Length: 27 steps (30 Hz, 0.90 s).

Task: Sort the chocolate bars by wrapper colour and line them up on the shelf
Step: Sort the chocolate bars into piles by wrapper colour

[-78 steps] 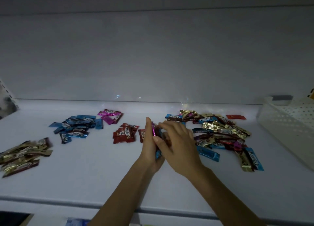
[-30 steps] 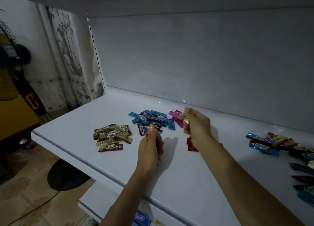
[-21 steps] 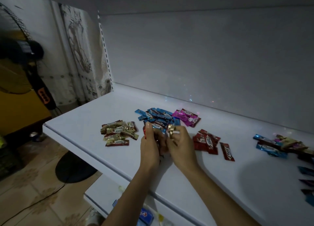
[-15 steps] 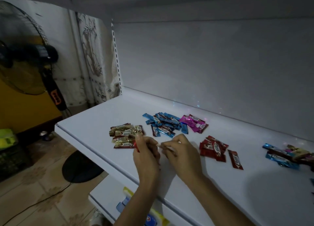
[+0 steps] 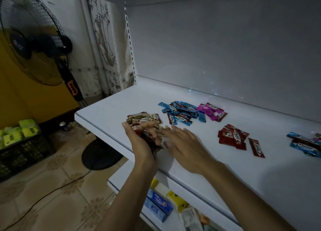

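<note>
Left hand (image 5: 136,141), centre-left of frame, grasps a bunch of dark and red bars (image 5: 152,144) at the shelf (image 5: 225,171) front edge. Right hand (image 5: 185,142) just beside it, fingers straight, holding nothing. Gold pile (image 5: 142,120) just above; blue pile (image 5: 180,112), pink pile (image 5: 212,111) and red pile (image 5: 232,136) lie rightward.

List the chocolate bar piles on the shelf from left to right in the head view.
gold pile → blue pile → pink pile → red pile → lone red bar → mixed unsorted pile, cut off at the right edge
</note>
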### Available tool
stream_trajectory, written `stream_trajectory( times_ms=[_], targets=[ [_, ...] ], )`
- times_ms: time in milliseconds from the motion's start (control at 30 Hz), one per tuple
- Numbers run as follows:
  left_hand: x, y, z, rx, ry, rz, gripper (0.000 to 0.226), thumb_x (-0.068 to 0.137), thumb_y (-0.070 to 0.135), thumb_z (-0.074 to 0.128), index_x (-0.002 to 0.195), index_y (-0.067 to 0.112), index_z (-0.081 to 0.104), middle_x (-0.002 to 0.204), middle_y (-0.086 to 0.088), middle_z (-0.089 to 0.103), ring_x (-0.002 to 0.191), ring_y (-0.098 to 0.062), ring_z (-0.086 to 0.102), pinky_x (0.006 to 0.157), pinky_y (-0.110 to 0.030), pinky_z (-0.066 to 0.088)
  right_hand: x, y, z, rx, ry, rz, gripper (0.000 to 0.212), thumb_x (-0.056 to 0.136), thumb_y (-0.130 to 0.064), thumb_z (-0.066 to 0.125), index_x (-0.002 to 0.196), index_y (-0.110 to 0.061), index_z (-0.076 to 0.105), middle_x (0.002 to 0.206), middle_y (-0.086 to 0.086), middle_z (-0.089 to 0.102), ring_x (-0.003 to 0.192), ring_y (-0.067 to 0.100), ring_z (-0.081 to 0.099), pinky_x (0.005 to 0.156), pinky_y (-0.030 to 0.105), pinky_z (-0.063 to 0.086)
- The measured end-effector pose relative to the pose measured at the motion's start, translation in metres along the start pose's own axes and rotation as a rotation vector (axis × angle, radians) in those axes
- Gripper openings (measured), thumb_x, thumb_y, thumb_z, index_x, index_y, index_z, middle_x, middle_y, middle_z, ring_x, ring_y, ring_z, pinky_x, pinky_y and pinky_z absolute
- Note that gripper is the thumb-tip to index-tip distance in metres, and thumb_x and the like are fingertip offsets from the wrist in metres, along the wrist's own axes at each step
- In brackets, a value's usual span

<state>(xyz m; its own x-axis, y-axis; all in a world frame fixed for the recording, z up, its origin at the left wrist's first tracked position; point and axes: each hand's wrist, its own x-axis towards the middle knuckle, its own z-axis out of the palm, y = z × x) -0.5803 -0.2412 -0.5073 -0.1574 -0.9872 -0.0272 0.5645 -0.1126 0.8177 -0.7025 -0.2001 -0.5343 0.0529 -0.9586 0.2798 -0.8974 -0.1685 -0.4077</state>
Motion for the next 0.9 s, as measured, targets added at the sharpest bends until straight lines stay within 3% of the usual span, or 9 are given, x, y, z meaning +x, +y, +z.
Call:
stream_trajectory(
  times_ms=[100, 200, 300, 433, 500, 600, 733, 833, 900],
  targets=[
    [0.000, -0.003, 0.006, -0.031, -0.126, -0.083, 0.084, 0.092, 0.069, 0.008, 0.093, 0.009, 0.065, 0.053, -0.003, 0.046, 0.042, -0.012, 0.039, 0.042, -0.020, 0.028, -0.001, 0.001, -0.006, 0.457, 0.236, 0.120, 0.041, 0.096, -0.046, 0.034, 0.132, -0.033, 0.048, 0.134, -0.006, 0.052, 0.122, -0.001, 0.043, 0.106, 0.030, 0.039],
    [0.000, -0.014, 0.016, 0.100, -0.190, -0.113, 0.085, 0.085, 0.074, 0.010, 0.114, 0.014, 0.063, 0.057, -0.003, 0.048, 0.048, -0.012, 0.044, 0.050, -0.023, 0.033, -0.005, 0.001, -0.011, 0.596, 0.305, 0.126, 0.044, 0.084, -0.064, 0.045, 0.119, -0.041, 0.055, 0.125, -0.014, 0.054, 0.118, -0.005, 0.045, 0.095, 0.011, 0.038],
    [-0.004, -0.026, 0.031, 0.192, -0.231, -0.086, 0.079, 0.077, 0.073, 0.023, 0.122, 0.018, 0.060, 0.067, -0.003, 0.053, 0.061, -0.009, 0.057, 0.060, -0.020, 0.047, -0.006, 0.008, -0.009, 0.415, 0.339, 0.078, 0.027, 0.084, -0.031, 0.065, 0.111, -0.025, 0.063, 0.115, -0.013, 0.054, 0.112, -0.002, 0.048, 0.092, 0.008, 0.037],
    [-0.005, -0.039, 0.034, 0.322, -0.241, -0.024, 0.067, 0.082, 0.074, 0.027, 0.106, 0.023, 0.063, 0.098, -0.002, 0.070, 0.095, -0.014, 0.067, 0.081, -0.031, 0.054, -0.004, 0.014, -0.010, 0.433, 0.465, 0.182, 0.011, 0.082, -0.012, 0.071, 0.092, -0.014, 0.067, 0.107, -0.006, 0.052, 0.105, 0.007, 0.051, 0.089, 0.017, 0.045],
    [-0.002, -0.041, 0.032, 0.358, -0.122, -0.016, 0.064, 0.091, 0.071, 0.028, 0.089, 0.019, 0.067, 0.085, -0.006, 0.071, 0.084, -0.023, 0.067, 0.073, -0.041, 0.051, -0.003, 0.012, -0.014, 0.516, 0.505, 0.225, 0.007, 0.081, -0.015, 0.072, 0.085, -0.018, 0.066, 0.093, -0.005, 0.052, 0.090, 0.002, 0.053, 0.077, 0.012, 0.045],
    [0.003, -0.042, 0.034, 0.367, 0.058, -0.016, 0.053, 0.102, 0.048, 0.027, 0.091, 0.011, 0.064, 0.084, -0.010, 0.067, 0.079, -0.022, 0.061, 0.069, -0.035, 0.047, -0.004, 0.007, -0.017, 0.592, 0.501, 0.230, 0.013, 0.084, -0.015, 0.070, 0.072, -0.016, 0.065, 0.066, -0.002, 0.053, 0.059, 0.004, 0.049, 0.056, 0.021, 0.043],
    [0.003, -0.041, 0.034, 0.390, 0.100, 0.028, 0.054, 0.103, 0.040, 0.025, 0.078, 0.012, 0.063, 0.069, -0.005, 0.055, 0.064, -0.015, 0.049, 0.056, -0.027, 0.037, -0.006, 0.005, -0.025, 0.794, 0.747, 0.316, 0.011, 0.091, -0.015, 0.060, 0.082, -0.017, 0.063, 0.058, -0.005, 0.063, 0.054, 0.005, 0.058, 0.053, 0.020, 0.048],
    [0.002, -0.038, 0.033, 0.320, 0.064, -0.015, 0.058, 0.104, 0.039, 0.023, 0.076, 0.010, 0.064, 0.062, -0.002, 0.049, 0.056, -0.011, 0.044, 0.052, -0.025, 0.033, -0.009, 0.017, -0.027, 0.424, 0.805, 0.332, 0.015, 0.094, -0.022, 0.056, 0.104, -0.017, 0.066, 0.087, -0.002, 0.071, 0.079, 0.008, 0.065, 0.062, 0.018, 0.049],
    [0.001, -0.035, 0.031, 0.260, 0.014, -0.059, 0.060, 0.104, 0.038, 0.020, 0.079, 0.009, 0.066, 0.059, 0.000, 0.048, 0.052, -0.009, 0.042, 0.051, -0.023, 0.030, -0.011, 0.029, -0.023, -0.022, 0.570, 0.328, 0.025, 0.096, -0.028, 0.050, 0.114, -0.022, 0.066, 0.099, -0.001, 0.068, 0.090, 0.013, 0.059, 0.069, 0.024, 0.041]
  ],
)
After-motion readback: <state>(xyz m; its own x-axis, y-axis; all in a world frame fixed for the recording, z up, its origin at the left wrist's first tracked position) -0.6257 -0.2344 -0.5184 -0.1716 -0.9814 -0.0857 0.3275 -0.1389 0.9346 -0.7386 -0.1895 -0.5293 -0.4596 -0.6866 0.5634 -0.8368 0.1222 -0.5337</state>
